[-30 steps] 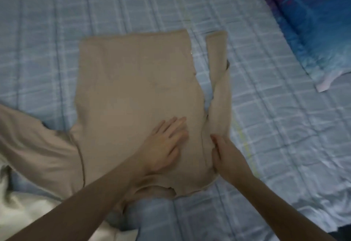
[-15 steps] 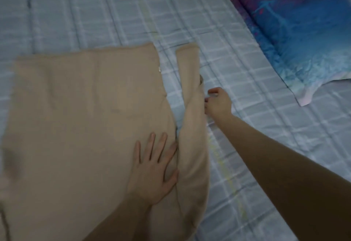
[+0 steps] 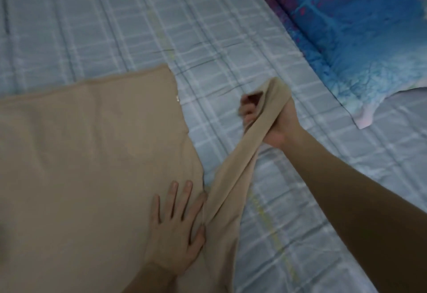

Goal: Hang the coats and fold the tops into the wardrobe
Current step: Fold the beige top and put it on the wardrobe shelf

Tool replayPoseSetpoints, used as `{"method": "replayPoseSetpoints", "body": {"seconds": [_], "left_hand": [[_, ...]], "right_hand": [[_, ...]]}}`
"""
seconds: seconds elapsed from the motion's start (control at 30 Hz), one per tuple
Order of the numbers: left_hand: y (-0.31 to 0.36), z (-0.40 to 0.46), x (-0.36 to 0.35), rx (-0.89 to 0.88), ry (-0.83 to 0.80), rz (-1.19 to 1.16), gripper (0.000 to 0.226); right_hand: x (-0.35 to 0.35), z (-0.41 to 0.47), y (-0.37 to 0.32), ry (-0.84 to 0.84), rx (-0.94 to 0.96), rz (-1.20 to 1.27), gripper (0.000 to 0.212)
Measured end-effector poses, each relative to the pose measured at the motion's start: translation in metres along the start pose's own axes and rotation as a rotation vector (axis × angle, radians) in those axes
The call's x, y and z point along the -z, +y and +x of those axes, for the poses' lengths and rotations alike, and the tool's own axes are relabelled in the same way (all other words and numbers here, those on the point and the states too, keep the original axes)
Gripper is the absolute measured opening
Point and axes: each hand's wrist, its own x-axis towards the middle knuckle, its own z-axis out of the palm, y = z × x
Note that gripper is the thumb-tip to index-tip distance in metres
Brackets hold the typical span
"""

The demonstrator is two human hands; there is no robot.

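Observation:
A beige long-sleeved top [image 3: 92,154] lies flat on the bed and fills the left half of the head view. My left hand [image 3: 175,225] rests flat on its body near the armpit, fingers spread, pressing the cloth down. My right hand [image 3: 270,117] is closed around the cuff end of the top's right sleeve [image 3: 233,177] and holds it lifted off the bed, stretched away from the body of the top.
The bed is covered by a pale blue checked sheet [image 3: 138,27]. A blue and purple patterned pillow [image 3: 360,38] lies at the upper right.
My right hand has closed on the sleeve's end and lifted it off the sheet, pulling it out to the right. My left hand stays pressed on the top.

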Motion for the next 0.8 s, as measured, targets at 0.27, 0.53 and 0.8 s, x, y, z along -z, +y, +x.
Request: {"method": "replayPoseSetpoints", "body": {"seconds": [0.27, 0.53, 0.8], "left_hand": [[0.001, -0.001, 0.001, 0.009, 0.015, -0.015, 0.068], [0.003, -0.005, 0.005, 0.04, 0.002, 0.011, 0.074], [0.005, -0.004, 0.007, 0.063, -0.045, -0.002, 0.094]], "right_hand": [[0.094, -0.066, -0.066, 0.744, -0.128, -0.157, 0.026], [0.163, -0.131, -0.08, 0.917, 0.11, 0.008, 0.005], [0.08, -0.168, -0.056, 0.753, 0.84, -0.233, 0.035]]}}
